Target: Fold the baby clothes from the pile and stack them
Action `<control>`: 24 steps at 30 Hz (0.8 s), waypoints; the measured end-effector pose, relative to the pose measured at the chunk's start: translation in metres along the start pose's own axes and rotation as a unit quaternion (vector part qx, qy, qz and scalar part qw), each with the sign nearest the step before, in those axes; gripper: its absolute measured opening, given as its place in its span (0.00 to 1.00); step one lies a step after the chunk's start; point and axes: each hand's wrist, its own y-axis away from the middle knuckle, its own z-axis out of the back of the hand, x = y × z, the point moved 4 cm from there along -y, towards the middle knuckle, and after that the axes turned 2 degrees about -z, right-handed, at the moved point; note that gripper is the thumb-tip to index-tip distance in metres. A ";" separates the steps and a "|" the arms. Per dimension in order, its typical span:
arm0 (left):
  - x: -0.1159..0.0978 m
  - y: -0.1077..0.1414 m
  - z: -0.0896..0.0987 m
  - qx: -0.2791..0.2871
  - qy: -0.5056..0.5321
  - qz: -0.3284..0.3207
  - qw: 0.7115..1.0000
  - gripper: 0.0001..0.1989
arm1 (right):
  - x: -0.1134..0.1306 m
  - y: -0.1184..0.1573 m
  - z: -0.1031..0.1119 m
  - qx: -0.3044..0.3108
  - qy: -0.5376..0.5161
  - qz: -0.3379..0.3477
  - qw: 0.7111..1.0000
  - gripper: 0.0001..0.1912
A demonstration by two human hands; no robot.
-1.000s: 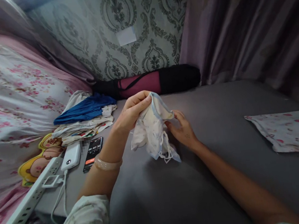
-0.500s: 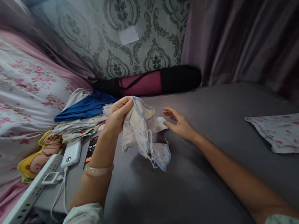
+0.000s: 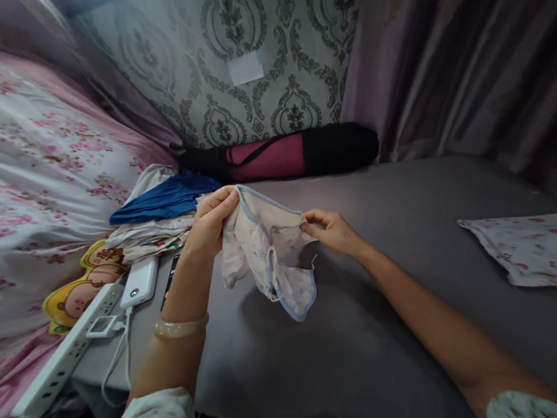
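Note:
A small white baby top with light blue edging, a faint print and thin ties hangs above the grey surface, stretched between both hands. My left hand pinches its upper left edge between thumb and fingers. On the other side, my right hand is closed on the garment's right edge. The blue-trimmed neckline runs between the two grips, and a lower flap with a tie dangles beneath. Part of the cloth behind my left fingers is hidden.
Folded clothes with a blue piece lie at the back left. Nearby are a white power bank, a partly hidden phone and a power strip. A printed cloth lies right; a long black-and-pink bag lies along the wall.
My right hand has gone from open fingers beside the garment to a pinch on its right edge. The top's neckline is now spread wider, and my left hand has shifted slightly left.

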 end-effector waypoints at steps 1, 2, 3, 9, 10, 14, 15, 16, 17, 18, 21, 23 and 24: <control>0.002 0.001 0.002 -0.003 0.000 0.002 1.000 0.13 | 0.001 0.002 0.004 0.001 -0.003 -0.004 1.000 0.16; 0.004 0.002 0.004 -0.005 0.000 0.005 1.000 0.13 | 0.003 0.004 0.007 0.001 -0.008 -0.007 1.000 0.16; 0.007 0.002 0.006 -0.006 -0.002 0.007 1.000 0.13 | 0.006 0.006 0.011 0.001 -0.012 -0.008 1.000 0.16; 0.021 0.004 0.012 -0.003 -0.055 -0.020 0.998 0.14 | 0.044 0.020 0.041 -0.016 0.043 0.001 0.999 0.17; 0.022 0.004 0.011 -0.001 -0.075 -0.034 0.997 0.14 | 0.051 0.022 0.047 -0.020 0.059 0.002 0.998 0.17; 0.027 0.007 -0.002 0.018 -0.142 -0.081 0.986 0.15 | 0.080 0.028 0.068 -0.033 0.126 0.011 0.991 0.16; 0.029 0.008 -0.006 0.027 -0.146 -0.085 0.985 0.15 | 0.087 0.029 0.074 -0.035 0.142 0.014 0.989 0.16; 0.030 0.009 -0.010 0.038 -0.147 -0.084 0.985 0.16 | 0.094 0.030 0.079 -0.036 0.159 0.018 0.986 0.16; 0.032 0.009 -0.014 0.052 -0.147 -0.079 0.985 0.16 | 0.100 0.031 0.084 -0.036 0.177 0.022 0.983 0.16; 0.034 0.010 -0.018 0.067 -0.147 -0.071 0.984 0.16 | 0.105 0.033 0.089 -0.035 0.195 0.024 0.980 0.16; 0.039 0.012 -0.024 0.102 -0.140 -0.042 0.984 0.14 | 0.112 0.036 0.105 -0.007 0.246 0.020 0.969 0.17; 0.041 0.012 -0.024 0.123 -0.134 -0.021 0.983 0.14 | 0.109 0.037 0.115 0.020 0.266 0.007 0.964 0.17; 0.041 0.011 -0.024 0.138 -0.134 -0.011 0.981 0.14 | 0.106 0.038 0.120 0.031 0.271 0.000 0.962 0.18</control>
